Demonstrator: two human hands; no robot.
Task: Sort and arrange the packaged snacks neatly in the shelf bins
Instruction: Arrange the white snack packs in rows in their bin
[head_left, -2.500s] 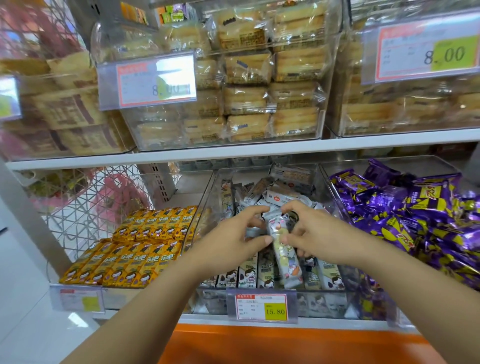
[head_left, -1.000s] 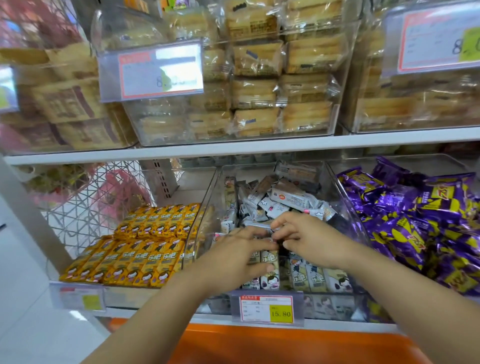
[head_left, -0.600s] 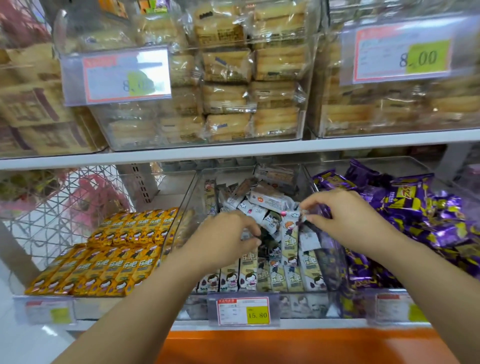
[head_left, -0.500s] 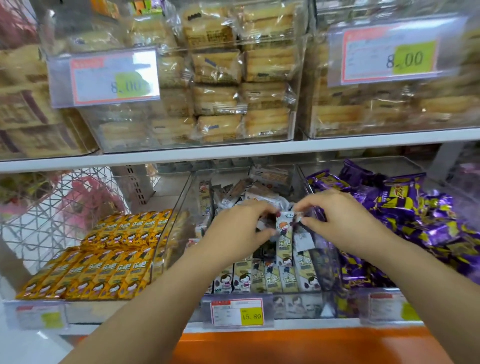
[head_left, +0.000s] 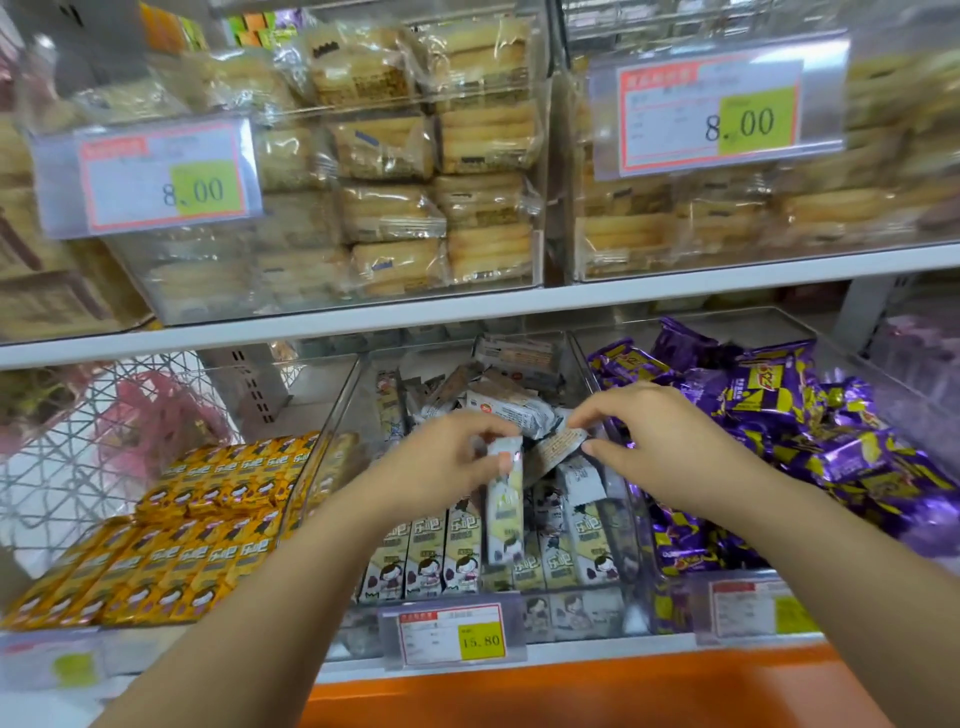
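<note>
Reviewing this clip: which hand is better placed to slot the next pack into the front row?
Left hand: it pinches an upright pack directly above the front row; the right hand is farther back.

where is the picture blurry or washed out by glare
Head view: glare whitens the upper left price tag; motion blur smears the left hand and its packet; shelf edge bows from wide-angle distortion; the 15.80 tag stays readable.
</note>
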